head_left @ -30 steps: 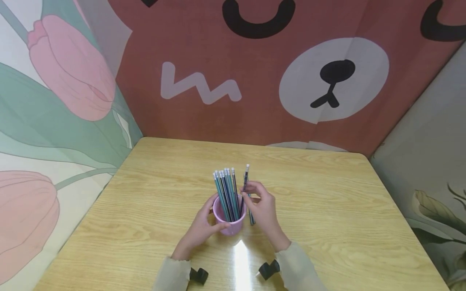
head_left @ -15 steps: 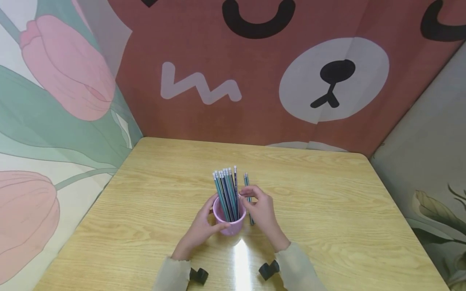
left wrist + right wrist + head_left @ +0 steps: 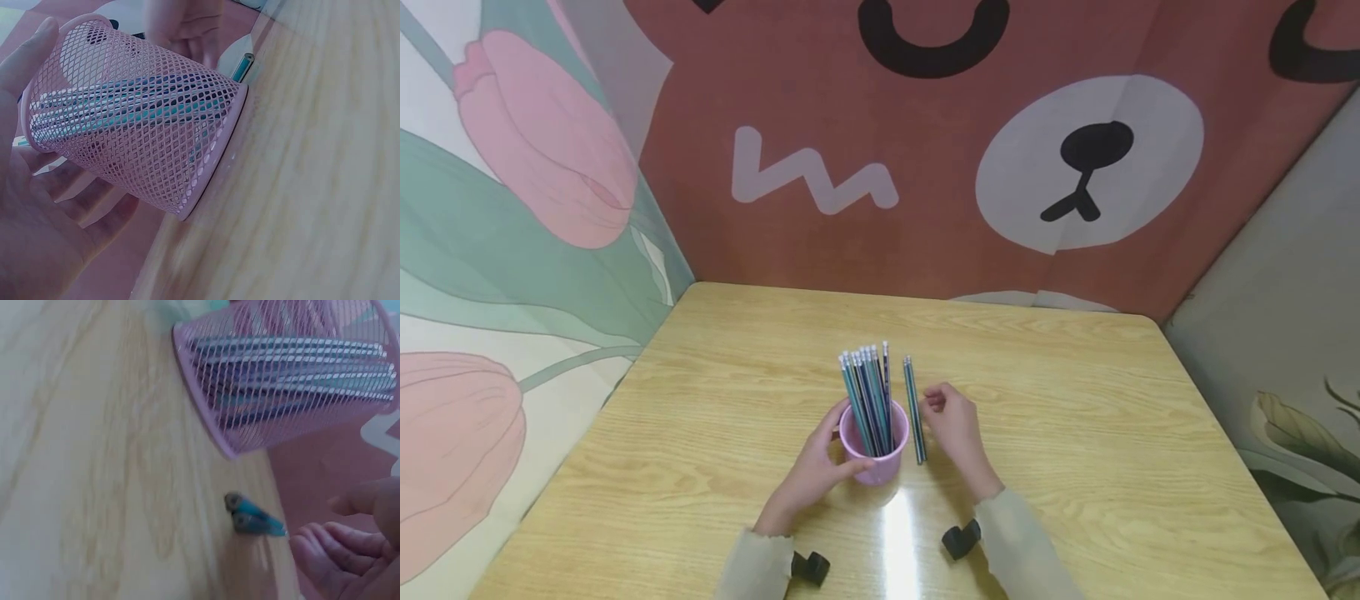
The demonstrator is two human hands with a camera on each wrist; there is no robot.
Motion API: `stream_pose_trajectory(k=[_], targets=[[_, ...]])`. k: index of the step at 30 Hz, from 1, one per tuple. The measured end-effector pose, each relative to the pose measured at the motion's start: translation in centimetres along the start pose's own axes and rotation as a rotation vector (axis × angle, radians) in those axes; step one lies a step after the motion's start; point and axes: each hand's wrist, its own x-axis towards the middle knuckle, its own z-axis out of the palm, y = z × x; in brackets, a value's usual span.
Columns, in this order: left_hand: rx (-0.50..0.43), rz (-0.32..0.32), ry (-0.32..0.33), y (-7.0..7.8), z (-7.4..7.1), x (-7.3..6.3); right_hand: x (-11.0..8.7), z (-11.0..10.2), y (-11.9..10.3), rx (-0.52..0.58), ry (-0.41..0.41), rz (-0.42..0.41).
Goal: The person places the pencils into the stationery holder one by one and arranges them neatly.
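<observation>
A pink mesh pencil cup [image 3: 880, 473] stands upright on the table. My left hand [image 3: 812, 475] holds it from the left, thumb along the near rim and fingers around the far side. Several teal and dark pencils [image 3: 867, 400] lean in the cup, white erasers up. Right of the cup, two pencils [image 3: 915, 412] lie side by side on the table, their ends showing in the right wrist view as teal and dark pencils [image 3: 253, 515]. Just right of them is my right hand [image 3: 955, 421], fingers loosely curled with nothing held.
The wood-grain table [image 3: 737, 350] reaches back to a red wall hanging [image 3: 820, 250] with bear faces. A tulip-print hanging [image 3: 550, 275] borders the left side. Both sleeves have black wrist devices [image 3: 962, 540].
My right hand has put a dark pencil into the cup, let it go and moved right, beyond the two lying pencils. My left hand has stayed on the cup.
</observation>
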Motion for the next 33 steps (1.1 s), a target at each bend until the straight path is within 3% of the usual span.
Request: stream_pose_trajectory(k=[6,21,27,33], targets=[[-0.005,-0.009,-0.006,0.0,0.0,0.0,0.5,0.1,0.7,-0.09,-0.085,0.089],[-0.01,-0.012,-0.008,0.1,0.0,0.0,2.3,1.1,-0.3,-0.35,-0.185,0.145],[-0.007,0.003,-0.005,0.1,-0.1,0.1,2.4,1.0,-0.4,-0.385,-0.205,0.135],[-0.007,-0.01,-0.004,0.0,0.0,0.0,2.5,0.8,0.1,-0.34,-0.202,0.125]])
